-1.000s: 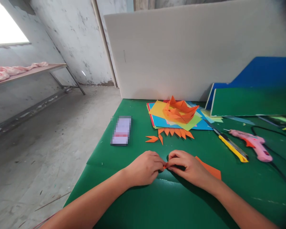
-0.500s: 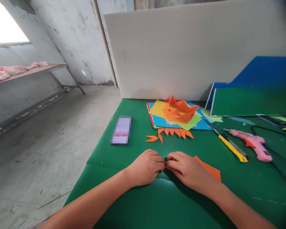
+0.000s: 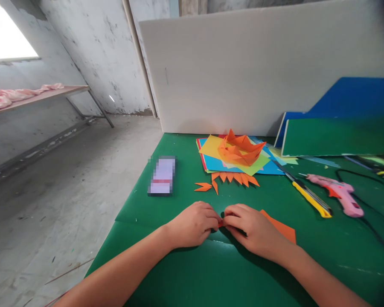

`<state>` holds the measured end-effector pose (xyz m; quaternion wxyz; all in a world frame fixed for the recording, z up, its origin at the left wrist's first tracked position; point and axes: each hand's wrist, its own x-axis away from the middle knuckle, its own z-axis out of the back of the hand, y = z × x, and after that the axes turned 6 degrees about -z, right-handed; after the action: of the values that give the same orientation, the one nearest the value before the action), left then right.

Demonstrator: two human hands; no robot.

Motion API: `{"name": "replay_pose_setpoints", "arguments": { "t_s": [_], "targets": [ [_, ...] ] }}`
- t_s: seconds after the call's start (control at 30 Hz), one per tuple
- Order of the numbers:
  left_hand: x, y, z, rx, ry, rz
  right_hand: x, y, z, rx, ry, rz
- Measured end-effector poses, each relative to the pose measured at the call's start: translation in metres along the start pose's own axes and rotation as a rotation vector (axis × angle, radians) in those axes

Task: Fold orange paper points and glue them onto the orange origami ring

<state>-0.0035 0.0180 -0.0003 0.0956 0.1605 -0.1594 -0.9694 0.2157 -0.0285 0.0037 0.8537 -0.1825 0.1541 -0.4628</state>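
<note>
My left hand and my right hand meet fingertip to fingertip on the green table cover, both pinching a small folded orange paper piece that is mostly hidden by the fingers. An orange paper sheet lies flat under and just right of my right hand. Beyond the hands, several small folded orange points lie in a row, with one more to their left.
A stack of coloured paper carries an orange folded crown shape. A yellow utility knife and pink glue gun lie at right. A blurred flat box lies left. White board stands behind; table edge drops left.
Both hands stay together at the same spot; the fingers shift slightly as they work the small orange piece, which shows a little more between the fingertips now.
</note>
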Motion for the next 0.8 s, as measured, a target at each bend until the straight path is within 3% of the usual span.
{"name": "replay_pose_setpoints", "arguments": {
  "t_s": [0.8],
  "targets": [
    [-0.0011,0.0031,-0.0005,-0.008,-0.001,0.052,-0.0009,0.0051,0.0076,-0.055,-0.020,0.059]
  ]
}}
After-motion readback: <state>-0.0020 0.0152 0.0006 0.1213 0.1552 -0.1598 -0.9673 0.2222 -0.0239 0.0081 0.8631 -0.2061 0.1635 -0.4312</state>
